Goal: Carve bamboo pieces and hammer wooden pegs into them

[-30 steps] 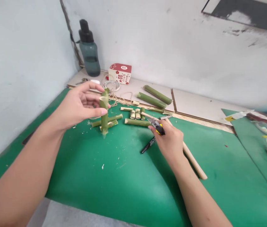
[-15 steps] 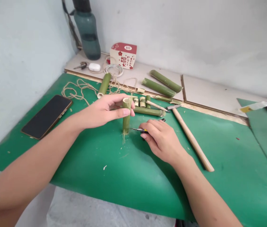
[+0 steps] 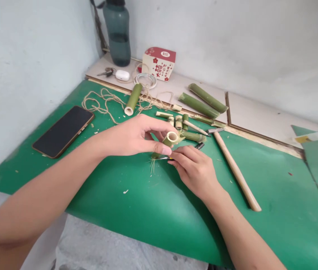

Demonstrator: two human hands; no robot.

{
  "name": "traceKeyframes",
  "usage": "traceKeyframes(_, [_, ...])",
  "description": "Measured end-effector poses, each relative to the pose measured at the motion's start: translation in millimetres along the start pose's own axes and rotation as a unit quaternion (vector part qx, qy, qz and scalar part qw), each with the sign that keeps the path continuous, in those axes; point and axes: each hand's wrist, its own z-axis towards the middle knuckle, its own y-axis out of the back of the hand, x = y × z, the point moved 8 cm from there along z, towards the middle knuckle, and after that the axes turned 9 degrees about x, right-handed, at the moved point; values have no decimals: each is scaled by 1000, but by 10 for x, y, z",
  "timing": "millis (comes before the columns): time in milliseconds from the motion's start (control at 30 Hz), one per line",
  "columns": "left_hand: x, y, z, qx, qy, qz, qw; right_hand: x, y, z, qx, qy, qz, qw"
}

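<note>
My left hand (image 3: pixel 136 137) is closed around a short green bamboo tube (image 3: pixel 171 138), tilted so its pale hollow end faces up toward me. Frayed fibres hang from the tube's lower end close to the green mat (image 3: pixel 113 195). In my right hand (image 3: pixel 195 168) is a utility knife (image 3: pixel 199 146), with a dark handle and a thin blade at the tube's lower part. My fingers cover most of the knife. Just behind lie another bamboo piece (image 3: pixel 194 136) and several small cut bamboo sections (image 3: pixel 178 122).
A hammer (image 3: pixel 237 168) lies on the right and a phone (image 3: pixel 63 131) on the left. Behind are twine (image 3: pixel 105 99), a bamboo tube (image 3: pixel 133 99), split bamboo pieces (image 3: pixel 199 106), a red-and-white box (image 3: pixel 159 64) and a water bottle (image 3: pixel 116 35).
The bamboo tube has gone from nearly upright to leaning over, its top swung right and toward me. Both hands now sit closer together, and the camera view has shifted slightly.
</note>
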Motion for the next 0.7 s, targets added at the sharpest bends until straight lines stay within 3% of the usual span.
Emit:
traceKeyframes(433, [47,25,-11,2,26,-3,1000,41,-40,0,-20,-14,-31,999])
traceKeyframes(700, [7,36,8,6,4,26,1000,29,-71,23,-6,-45,-35,998])
